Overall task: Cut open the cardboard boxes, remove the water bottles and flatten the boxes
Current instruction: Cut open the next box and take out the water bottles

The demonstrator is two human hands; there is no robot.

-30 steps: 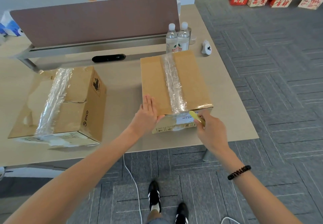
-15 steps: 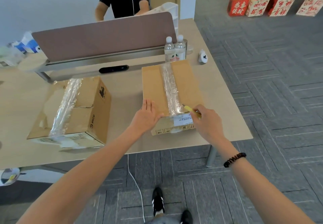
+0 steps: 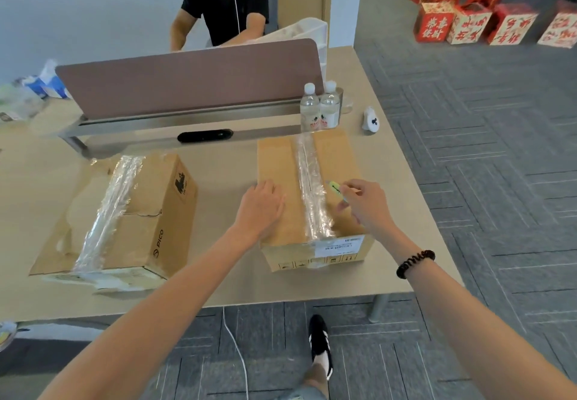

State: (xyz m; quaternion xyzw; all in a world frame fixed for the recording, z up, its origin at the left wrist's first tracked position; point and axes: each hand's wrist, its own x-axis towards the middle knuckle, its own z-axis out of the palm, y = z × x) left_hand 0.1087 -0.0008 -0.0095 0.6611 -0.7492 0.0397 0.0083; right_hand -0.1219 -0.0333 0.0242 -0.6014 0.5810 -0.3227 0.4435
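While the left hand (image 3: 260, 206) lies flat, fingers straight, on the taped box (image 3: 274, 162), the right hand (image 3: 363, 201) pinches a yellow-green cutter (image 3: 334, 187) beside the tape strip (image 3: 309, 181). The box's white label (image 3: 338, 245) is too blurred to read. At its 9 o'clock on the surface (image 3: 224, 168), a second box (image 3: 137, 234) reads "PICO". Two water bottles (image 3: 320, 109) stand at 12 o'clock.

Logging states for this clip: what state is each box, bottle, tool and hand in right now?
right box: closed, taped along top seam.
left box: closed, taped.
water bottles: two, upright, capped.
left hand: flat on right box.
right hand: grips yellow cutter.
yellow cutter: tip pointing toward the tape.
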